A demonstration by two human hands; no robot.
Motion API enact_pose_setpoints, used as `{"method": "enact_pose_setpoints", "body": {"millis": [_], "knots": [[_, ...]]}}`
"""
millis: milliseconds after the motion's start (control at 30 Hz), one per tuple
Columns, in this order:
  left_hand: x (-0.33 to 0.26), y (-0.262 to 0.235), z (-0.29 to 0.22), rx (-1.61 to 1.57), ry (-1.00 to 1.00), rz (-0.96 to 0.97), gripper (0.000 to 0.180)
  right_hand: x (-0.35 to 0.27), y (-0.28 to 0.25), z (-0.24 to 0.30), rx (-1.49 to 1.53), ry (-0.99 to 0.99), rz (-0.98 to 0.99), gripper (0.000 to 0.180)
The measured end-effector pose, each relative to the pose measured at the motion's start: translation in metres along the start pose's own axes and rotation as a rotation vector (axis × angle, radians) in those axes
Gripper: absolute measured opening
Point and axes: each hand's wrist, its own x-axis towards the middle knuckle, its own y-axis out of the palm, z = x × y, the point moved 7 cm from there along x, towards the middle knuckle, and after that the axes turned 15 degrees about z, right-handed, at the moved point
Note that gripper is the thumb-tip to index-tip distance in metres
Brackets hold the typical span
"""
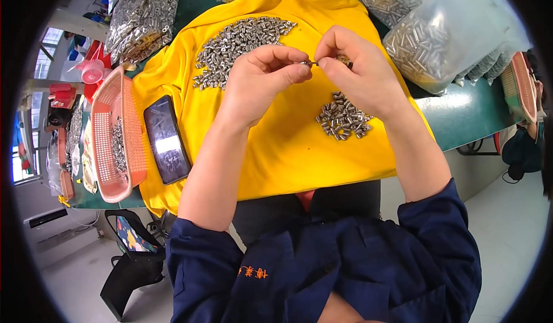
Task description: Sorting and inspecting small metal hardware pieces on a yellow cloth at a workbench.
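Over a yellow cloth (276, 161), my two hands meet at their fingertips. My left hand (256, 87) is closed in a pinch on a small metal piece (305, 63), mostly covered by the fingers. My right hand (368, 72) pinches the other side, where a thin dark bit shows between the hands; I cannot tell whether it is a separate part. Something small and shiny (344, 61) shows by the curled fingers of my right hand. A large pile of small metal cylinders (239, 46) lies beyond my left hand. A smaller pile of metal parts (343, 117) sits below my right hand.
A dark phone (166, 138) lies on the cloth's left side, beside a pink basket (106, 187) with small metal parts. Bags of metal parts (144, 17) stand at the far left, and more bags (417, 52) at the far right, on the green table (461, 118).
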Motion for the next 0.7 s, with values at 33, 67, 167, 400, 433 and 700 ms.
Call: {"method": "enact_pose_setpoints", "body": {"millis": [33,67,167,400,433,700], "knots": [[0.0,-0.001,0.0,-0.009,0.012,0.001,0.015,0.001,0.002,-0.001,-0.004,0.022,0.017,0.008],[0.0,-0.002,0.0,-0.01,0.012,0.001,0.015,0.002,0.003,-0.003,-0.007,0.044,0.034,0.008],[0.0,0.0,-0.001,0.018,0.026,0.009,0.015,0.002,0.004,-0.004,-0.021,0.014,0.028,0.008],[-0.001,0.0,-0.003,0.228,0.013,-0.071,0.01,-0.002,0.012,0.009,-0.399,-0.047,-0.008,0.007],[-0.001,-0.001,-0.005,0.283,0.018,-0.09,0.009,-0.001,0.011,0.008,-0.383,-0.031,0.001,0.007],[-0.008,-0.034,-0.004,0.44,-0.048,-0.226,0.015,-0.004,-0.004,0.011,-0.302,-0.06,-0.161,0.007]]}}
